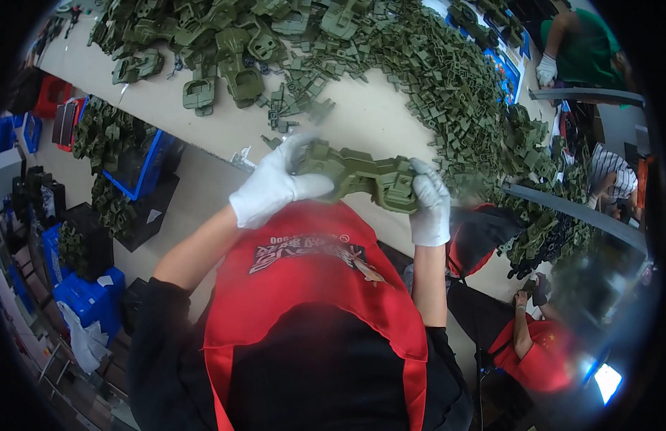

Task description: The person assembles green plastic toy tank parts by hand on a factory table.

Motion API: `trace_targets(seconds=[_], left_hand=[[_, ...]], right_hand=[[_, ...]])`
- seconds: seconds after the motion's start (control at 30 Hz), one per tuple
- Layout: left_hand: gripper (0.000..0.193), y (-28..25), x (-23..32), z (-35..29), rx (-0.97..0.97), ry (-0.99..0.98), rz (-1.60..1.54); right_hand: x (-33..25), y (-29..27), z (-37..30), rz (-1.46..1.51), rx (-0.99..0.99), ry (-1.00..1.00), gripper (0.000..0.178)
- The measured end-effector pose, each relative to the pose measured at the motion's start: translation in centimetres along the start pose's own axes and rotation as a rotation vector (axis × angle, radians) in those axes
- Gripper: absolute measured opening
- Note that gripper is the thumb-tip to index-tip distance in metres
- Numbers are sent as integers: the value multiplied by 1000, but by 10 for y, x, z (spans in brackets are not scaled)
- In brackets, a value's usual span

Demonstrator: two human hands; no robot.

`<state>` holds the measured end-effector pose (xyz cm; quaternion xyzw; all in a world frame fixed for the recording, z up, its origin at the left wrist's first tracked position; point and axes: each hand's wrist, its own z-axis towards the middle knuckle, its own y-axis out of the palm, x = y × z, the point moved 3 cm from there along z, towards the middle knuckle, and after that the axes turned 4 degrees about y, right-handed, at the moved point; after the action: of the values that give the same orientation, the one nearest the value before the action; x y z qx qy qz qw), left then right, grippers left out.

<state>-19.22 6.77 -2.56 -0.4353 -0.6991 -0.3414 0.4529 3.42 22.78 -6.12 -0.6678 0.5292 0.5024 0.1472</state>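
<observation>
Between my two white-gloved hands is an olive-green plastic toy vehicle body (365, 174), held level just over the table's near edge. My left hand (279, 176) grips its left end, thumb laid along the near side. The right end sits in the fingers of my right hand (430, 201). Beyond the hands, small green plastic parts (293, 104) lie loose on the table. Larger green vehicle bodies (229, 61) are heaped at the far left.
The pale table (372, 108) carries a long pile of small green parts (455, 93) to the right. Blue crates (142, 169) of green parts stand at left. Co-workers are at the right, one in green (588, 47), one in red (538, 355). A metal bar (574, 208) crosses there.
</observation>
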Motion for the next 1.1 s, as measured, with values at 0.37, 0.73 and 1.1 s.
trace_targets(seconds=[0.37,0.73,1.1], left_hand=[[79,6,-34,-8,-78,-78,142],[71,15,-8,-18,-135,-40,171],[69,25,-1,8,-163,135,312]], right_hand=[[-16,129,-18,-1233,-314,-135,46],[22,81,-12,-636,-503,319,48],[3,56,-2,-844,-553,-89,73]])
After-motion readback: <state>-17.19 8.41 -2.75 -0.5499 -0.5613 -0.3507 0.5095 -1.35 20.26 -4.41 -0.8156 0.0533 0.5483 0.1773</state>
